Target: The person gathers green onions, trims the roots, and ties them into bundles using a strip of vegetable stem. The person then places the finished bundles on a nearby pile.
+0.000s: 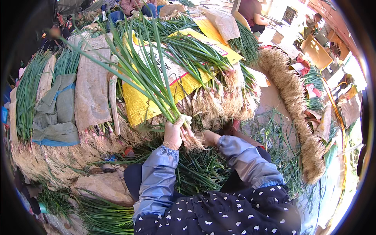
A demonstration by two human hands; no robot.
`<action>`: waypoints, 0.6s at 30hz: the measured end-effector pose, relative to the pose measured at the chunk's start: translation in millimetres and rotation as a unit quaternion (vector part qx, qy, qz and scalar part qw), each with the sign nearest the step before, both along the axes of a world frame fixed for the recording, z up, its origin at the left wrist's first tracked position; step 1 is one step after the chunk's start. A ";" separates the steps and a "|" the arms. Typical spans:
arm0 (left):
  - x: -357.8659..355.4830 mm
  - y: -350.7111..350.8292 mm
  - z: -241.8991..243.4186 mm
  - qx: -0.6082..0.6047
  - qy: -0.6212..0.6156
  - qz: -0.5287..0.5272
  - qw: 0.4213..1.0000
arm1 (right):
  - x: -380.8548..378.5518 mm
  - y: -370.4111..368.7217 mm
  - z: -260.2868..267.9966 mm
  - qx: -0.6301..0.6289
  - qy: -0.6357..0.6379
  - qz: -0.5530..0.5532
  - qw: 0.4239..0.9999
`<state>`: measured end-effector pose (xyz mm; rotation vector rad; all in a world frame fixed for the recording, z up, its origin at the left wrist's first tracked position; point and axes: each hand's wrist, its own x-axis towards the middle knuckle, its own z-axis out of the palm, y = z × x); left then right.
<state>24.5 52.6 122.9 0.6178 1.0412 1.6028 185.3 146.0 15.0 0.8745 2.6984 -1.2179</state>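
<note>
My left hand (174, 133) grips a bunch of green onions (160, 97) around its lower stems. The long leaves fan out up and to the left, and the pale roots hang toward my right hand. My right hand (209, 137) is close beside those roots, its fingers partly hidden, so I cannot tell whether it holds any of them. Beyond my hands, a yellow and white woven sack (141, 104) bearing writing covers part of the heap. More green onions (202, 58) lie on this sack, with their tangled roots (211, 101) toward me.
Brown sacking (92, 88) and a grey-green cloth (55, 114) cover the heap's left part. Loose green leaves (202, 170) litter the floor between my legs. Another onion row (282, 85) runs along the right. A seated person (249, 14) and other people are farther back.
</note>
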 end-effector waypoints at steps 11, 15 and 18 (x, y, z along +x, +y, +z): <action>16.8 3.5 -16.0 -0.043 0.121 0.150 0.980 | -27.4 2.6 40.9 0.203 -0.249 -0.103 0.941; -13.4 13.8 -2.5 -0.003 -0.107 -0.022 0.994 | 2.5 36.4 87.3 0.073 -0.286 0.145 0.944; -9.1 26.5 -9.9 -0.013 -0.231 -0.122 0.965 | -27.2 110.4 124.7 0.260 -0.059 -0.183 0.946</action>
